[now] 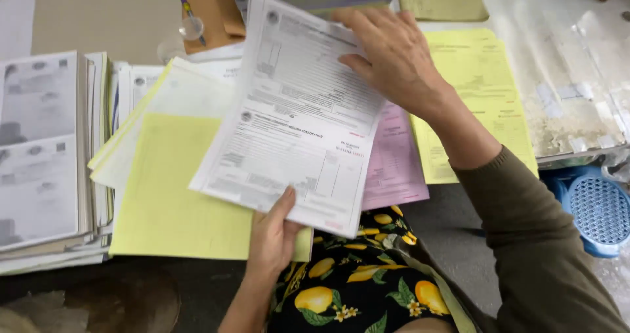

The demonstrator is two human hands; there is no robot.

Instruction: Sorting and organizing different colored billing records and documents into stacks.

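At the far left we see a stack of grey printed pages (pixel 39 149) squared up on the desk, and just beside it a fanned pile of yellow and white sheets (pixel 164 195) spreading toward the middle. Above that pile lie a pen (pixel 189 11) and a small clear cup (pixel 191 28) on a brown envelope (pixel 213 15).

Our left hand (pixel 272 238) comes up from below and pinches the white printed form (pixel 295 116) at its lower edge, thumb on top of the paper, the other fingers hidden beneath it. The form is held tilted above the yellow pile, raised off the desk; it is white, filled with boxed tables, fine grey print and small red marks, and looks like several sheets together.

Our right hand (pixel 394 54) grips the form's upper right corner, fingers curled over the top edge. Beneath it lies a pink sheet (pixel 394 156), then a yellow sheet (pixel 479 97), and at the far right a blue plastic basket (pixel 594 208).
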